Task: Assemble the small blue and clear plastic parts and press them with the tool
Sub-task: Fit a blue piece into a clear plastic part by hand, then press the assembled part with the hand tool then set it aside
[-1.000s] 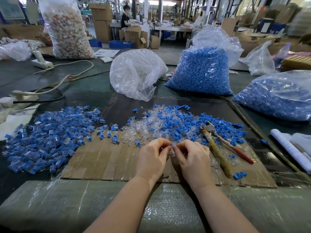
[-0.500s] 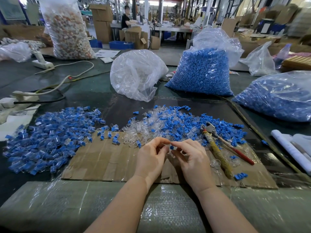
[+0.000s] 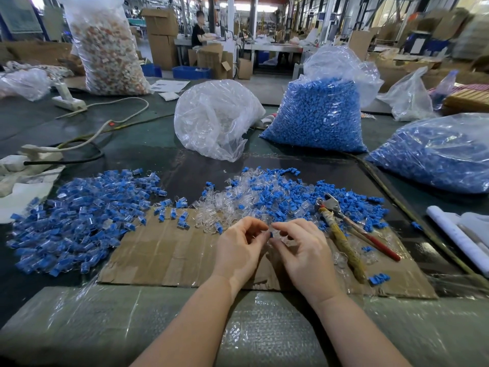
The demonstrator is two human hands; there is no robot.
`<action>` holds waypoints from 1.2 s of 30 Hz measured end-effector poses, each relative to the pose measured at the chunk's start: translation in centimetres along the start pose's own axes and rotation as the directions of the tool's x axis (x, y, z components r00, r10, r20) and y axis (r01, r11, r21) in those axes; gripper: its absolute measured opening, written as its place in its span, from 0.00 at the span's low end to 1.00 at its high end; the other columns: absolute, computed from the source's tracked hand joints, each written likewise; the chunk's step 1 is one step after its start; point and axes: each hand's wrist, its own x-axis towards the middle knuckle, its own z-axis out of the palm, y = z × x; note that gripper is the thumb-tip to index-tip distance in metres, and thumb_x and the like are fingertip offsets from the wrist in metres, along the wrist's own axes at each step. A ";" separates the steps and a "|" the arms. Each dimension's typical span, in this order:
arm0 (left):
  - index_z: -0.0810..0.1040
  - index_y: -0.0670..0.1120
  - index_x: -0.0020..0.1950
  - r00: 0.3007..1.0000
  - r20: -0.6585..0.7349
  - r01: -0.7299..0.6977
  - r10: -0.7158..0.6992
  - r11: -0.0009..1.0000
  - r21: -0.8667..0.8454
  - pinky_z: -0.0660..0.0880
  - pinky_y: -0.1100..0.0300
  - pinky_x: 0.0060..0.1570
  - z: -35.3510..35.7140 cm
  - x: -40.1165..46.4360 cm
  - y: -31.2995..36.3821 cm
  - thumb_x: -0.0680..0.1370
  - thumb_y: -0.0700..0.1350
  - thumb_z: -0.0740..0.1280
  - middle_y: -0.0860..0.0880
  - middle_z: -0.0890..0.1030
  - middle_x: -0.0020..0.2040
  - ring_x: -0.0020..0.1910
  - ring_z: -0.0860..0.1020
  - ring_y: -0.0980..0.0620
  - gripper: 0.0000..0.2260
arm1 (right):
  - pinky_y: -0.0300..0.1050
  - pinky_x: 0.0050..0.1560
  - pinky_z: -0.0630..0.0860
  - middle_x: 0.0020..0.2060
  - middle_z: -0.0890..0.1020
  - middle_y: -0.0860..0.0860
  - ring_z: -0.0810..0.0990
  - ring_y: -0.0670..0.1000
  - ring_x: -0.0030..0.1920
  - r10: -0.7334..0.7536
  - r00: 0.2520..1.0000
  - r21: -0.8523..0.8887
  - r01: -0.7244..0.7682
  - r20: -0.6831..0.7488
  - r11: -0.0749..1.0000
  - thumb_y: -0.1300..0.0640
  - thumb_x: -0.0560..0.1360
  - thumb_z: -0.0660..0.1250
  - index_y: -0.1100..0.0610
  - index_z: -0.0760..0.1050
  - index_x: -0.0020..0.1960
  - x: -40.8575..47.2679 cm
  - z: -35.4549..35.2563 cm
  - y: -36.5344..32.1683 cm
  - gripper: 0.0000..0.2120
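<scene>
My left hand [image 3: 239,249] and my right hand [image 3: 301,250] meet over a cardboard sheet [image 3: 164,250]. Between their fingertips sits a small blue part [image 3: 270,235] with a clear piece against it; both hands pinch it, the right on the clear side. Just beyond lies a loose pile of clear and blue parts [image 3: 264,197]. A large heap of joined blue-and-clear pieces [image 3: 79,215] spreads to the left. The pressing tool [image 3: 341,234], pliers with a wrapped yellow handle and a red one, lies on the cardboard right of my right hand.
A clear bag [image 3: 214,120] and two bags of blue parts [image 3: 317,115] [image 3: 434,154] stand behind the piles. A power strip and cables [image 3: 79,133] lie at the left, white rolled cloth [image 3: 457,234] at the right. A person works at a far bench.
My hands have drawn slightly apart at the fingertips, and the blue part now shows between them. The piles and the tool have not moved.
</scene>
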 end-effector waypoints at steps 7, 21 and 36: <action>0.77 0.52 0.40 0.999 -0.018 0.039 -0.041 0.996 -0.075 0.69 0.75 0.34 0.0 0.1 0.0 0.75 0.38 0.69 0.54 0.78 0.35 0.32 0.74 0.67 0.08 | 0.53 0.62 0.65 0.59 0.74 0.55 0.71 0.55 0.60 0.427 0.899 -0.415 -0.428 -0.100 0.803 0.47 0.77 0.62 0.55 0.70 0.64 2.4 -4.0 2.5 0.19; 0.78 0.52 0.42 0.998 -0.017 0.064 -0.066 0.995 -0.074 0.74 0.69 0.41 0.1 0.5 0.0 0.75 0.39 0.69 0.53 0.80 0.39 0.40 0.77 0.58 0.07 | 0.58 0.61 0.64 0.60 0.69 0.57 0.66 0.60 0.62 0.771 0.629 -0.639 -0.552 0.102 0.535 0.46 0.71 0.65 0.52 0.66 0.43 4.1 -6.3 4.0 0.12; 0.78 0.45 0.44 0.966 0.014 0.235 -0.260 0.850 -0.472 0.70 0.70 0.25 -1.0 3.1 2.0 0.75 0.36 0.67 0.48 0.80 0.37 0.25 0.74 0.61 0.04 | 0.47 0.37 0.70 0.34 0.77 0.54 0.75 0.52 0.36 0.423 0.724 0.019 -0.515 0.545 0.857 0.56 0.76 0.58 0.59 0.73 0.39 4.4 -6.8 -1.7 0.10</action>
